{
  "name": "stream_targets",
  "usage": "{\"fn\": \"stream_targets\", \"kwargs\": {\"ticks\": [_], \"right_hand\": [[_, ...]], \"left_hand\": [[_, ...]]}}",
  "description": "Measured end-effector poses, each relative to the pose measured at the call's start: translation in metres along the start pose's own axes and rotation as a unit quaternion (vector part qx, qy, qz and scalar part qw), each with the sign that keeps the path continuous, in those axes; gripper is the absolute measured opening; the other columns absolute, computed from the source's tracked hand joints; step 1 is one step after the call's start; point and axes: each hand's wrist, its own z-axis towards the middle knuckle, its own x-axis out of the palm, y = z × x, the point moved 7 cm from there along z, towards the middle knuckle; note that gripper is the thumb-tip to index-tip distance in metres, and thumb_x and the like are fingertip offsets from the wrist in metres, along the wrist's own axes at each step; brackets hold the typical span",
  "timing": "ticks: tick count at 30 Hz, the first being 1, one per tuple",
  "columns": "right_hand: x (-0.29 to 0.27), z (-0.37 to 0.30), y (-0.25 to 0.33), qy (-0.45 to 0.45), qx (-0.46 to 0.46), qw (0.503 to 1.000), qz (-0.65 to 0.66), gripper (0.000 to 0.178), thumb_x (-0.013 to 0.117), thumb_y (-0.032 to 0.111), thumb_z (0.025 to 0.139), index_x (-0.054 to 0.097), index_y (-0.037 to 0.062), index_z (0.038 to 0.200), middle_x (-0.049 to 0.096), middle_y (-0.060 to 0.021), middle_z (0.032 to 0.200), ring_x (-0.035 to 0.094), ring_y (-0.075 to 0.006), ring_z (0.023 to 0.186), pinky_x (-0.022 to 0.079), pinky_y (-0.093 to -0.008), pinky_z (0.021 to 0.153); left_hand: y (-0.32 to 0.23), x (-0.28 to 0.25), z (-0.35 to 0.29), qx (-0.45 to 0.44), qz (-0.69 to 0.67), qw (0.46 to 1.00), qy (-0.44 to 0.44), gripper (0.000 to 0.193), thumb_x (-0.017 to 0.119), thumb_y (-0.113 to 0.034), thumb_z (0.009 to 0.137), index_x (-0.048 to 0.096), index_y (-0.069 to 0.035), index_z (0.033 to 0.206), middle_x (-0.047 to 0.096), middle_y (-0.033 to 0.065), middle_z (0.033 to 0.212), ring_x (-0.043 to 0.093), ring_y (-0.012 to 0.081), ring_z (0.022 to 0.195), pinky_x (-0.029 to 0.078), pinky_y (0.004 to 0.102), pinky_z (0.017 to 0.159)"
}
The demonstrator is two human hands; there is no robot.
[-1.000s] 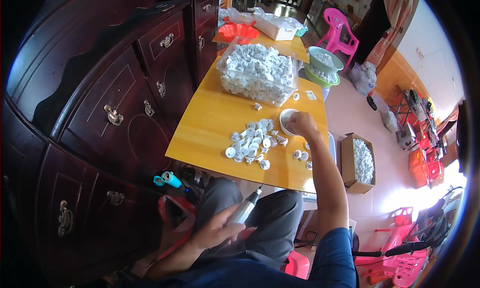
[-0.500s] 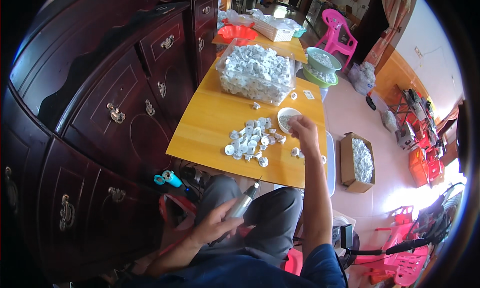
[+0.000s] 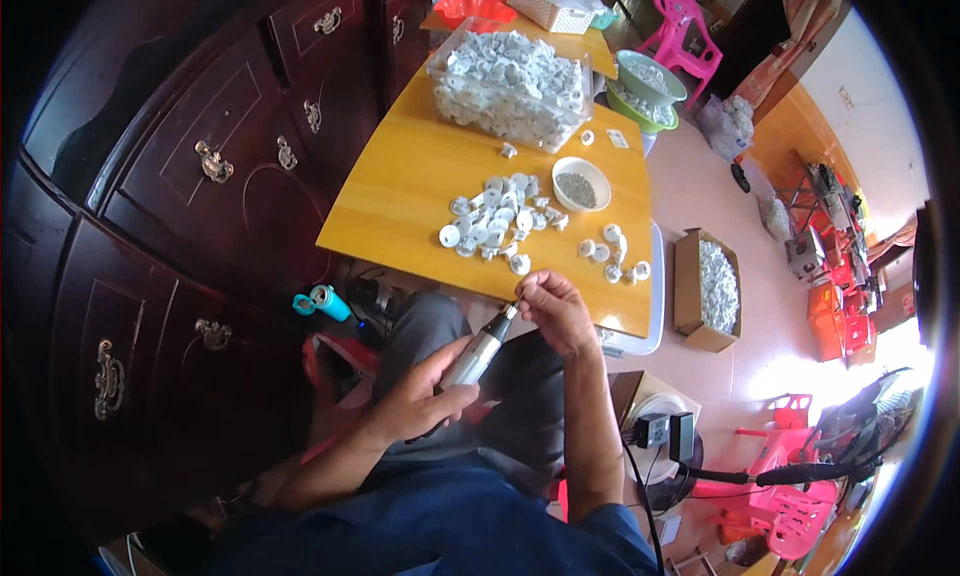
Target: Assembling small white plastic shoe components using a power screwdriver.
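Observation:
My left hand [image 3: 425, 391] is wrapped round a silver and black electric screwdriver [image 3: 474, 358], which tilts up toward the table. At its tip my right hand [image 3: 560, 314] pinches with thumb and forefinger; whatever small piece is between them is too small to make out. Beyond the hands, on the yellow table [image 3: 385, 201], lies a loose pile of white round plastic parts [image 3: 495, 216]. Several more white parts [image 3: 614, 251] sit to the right. A white bowl [image 3: 581, 163] holds many tiny grey metal pieces, probably screws.
A clear box [image 3: 500, 126] heaped with white parts stands at the table's far side. Dark cabinets [image 3: 200, 176] line the left. On the floor at right are a cardboard box [image 3: 688, 291] of white parts and pink chairs [image 3: 790, 476]. An open turquoise bottle [image 3: 330, 302] stands left of my knees.
My right hand has left the bowl and come back toward me to the screwdriver's tip. The screwdriver has shifted slightly up and left in my left hand's grip.

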Motion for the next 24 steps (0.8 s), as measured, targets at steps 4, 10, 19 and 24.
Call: {"fn": "stream_targets", "kwargs": {"ticks": [4, 10, 19, 24], "right_hand": [[-0.002, -0.008, -0.002, 0.017, -0.015, 0.999, 0.036, 0.004, 0.063, 0.005, 0.094, 0.065, 0.0039, 0.098, 0.066, -0.0052, 0.089, 0.063, -0.012, 0.074, 0.051, -0.0237, 0.066], [-0.007, -0.007, -0.007, 0.002, -0.015, 0.999, 0.035, 0.004, 0.062, 0.005, 0.094, 0.062, 0.0026, 0.097, 0.066, -0.0074, 0.088, 0.063, -0.013, 0.073, 0.052, -0.0244, 0.065], [-0.006, -0.007, -0.008, 0.007, -0.038, 0.998, 0.049, 0.004, 0.063, 0.004, 0.094, 0.064, 0.0032, 0.097, 0.067, -0.0066, 0.089, 0.063, -0.0135, 0.075, 0.052, -0.0254, 0.067], [-0.001, -0.005, -0.002, 0.021, -0.037, 0.999, 0.022, 0.013, 0.064, 0.008, 0.095, 0.063, 0.003, 0.106, 0.067, -0.0061, 0.09, 0.064, -0.0143, 0.076, 0.053, -0.0261, 0.07]], "left_hand": [[0.005, 0.003, -0.002, -0.025, 0.041, 0.999, -0.004, 0.066, 0.062, -0.019, 0.097, 0.029, -0.003, 0.152, 0.057, -0.0002, 0.09, 0.051, 0.0039, 0.065, 0.044, 0.0199, 0.056], [0.012, -0.002, 0.001, -0.024, 0.062, 0.998, -0.002, 0.065, 0.061, -0.019, 0.097, 0.03, -0.003, 0.152, 0.058, -0.0008, 0.087, 0.051, 0.0041, 0.064, 0.044, 0.0202, 0.055], [0.018, -0.002, 0.0, -0.035, 0.065, 0.997, -0.004, 0.065, 0.061, -0.018, 0.095, 0.032, -0.005, 0.152, 0.055, -0.0014, 0.081, 0.051, 0.0043, 0.061, 0.043, 0.0208, 0.052], [0.01, 0.002, 0.003, -0.035, 0.047, 0.998, 0.009, 0.065, 0.06, -0.017, 0.095, 0.031, -0.004, 0.152, 0.055, -0.0004, 0.083, 0.051, 0.0046, 0.062, 0.043, 0.0211, 0.052]]}}
